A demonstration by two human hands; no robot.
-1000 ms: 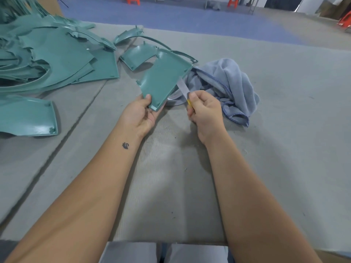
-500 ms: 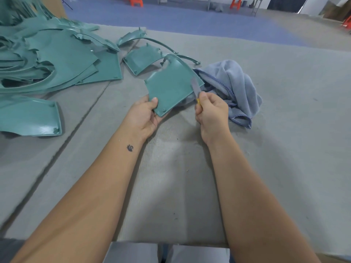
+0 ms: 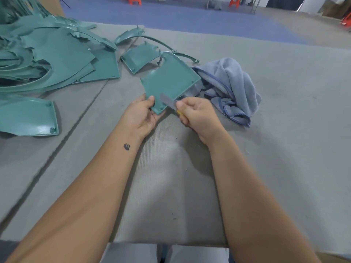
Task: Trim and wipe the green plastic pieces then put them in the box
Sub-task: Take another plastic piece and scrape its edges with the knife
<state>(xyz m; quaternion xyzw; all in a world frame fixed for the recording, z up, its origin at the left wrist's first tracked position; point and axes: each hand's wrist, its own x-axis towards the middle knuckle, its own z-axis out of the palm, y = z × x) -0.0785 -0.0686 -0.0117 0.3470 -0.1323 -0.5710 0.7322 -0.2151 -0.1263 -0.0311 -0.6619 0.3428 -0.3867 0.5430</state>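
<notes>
A curved green plastic piece [image 3: 171, 80] is held above the grey table, tilted up and away from me. My left hand [image 3: 141, 113] grips its near corner, thumb on top. My right hand [image 3: 197, 115] grips a small knife [image 3: 168, 101] with a yellow handle. Its grey blade lies across the near right edge of the piece, close to my left thumb. A crumpled blue-grey cloth [image 3: 230, 88] lies on the table just right of the piece.
A big heap of green plastic pieces [image 3: 47, 59] fills the far left of the table. One single piece [image 3: 28, 118] lies at the left edge, another [image 3: 140, 57] behind the held one. The grey table covering [image 3: 284, 149] stretches right. No box is in view.
The knife blade has slid from the far right edge of the piece down to its near corner. My left hand turned the piece slightly.
</notes>
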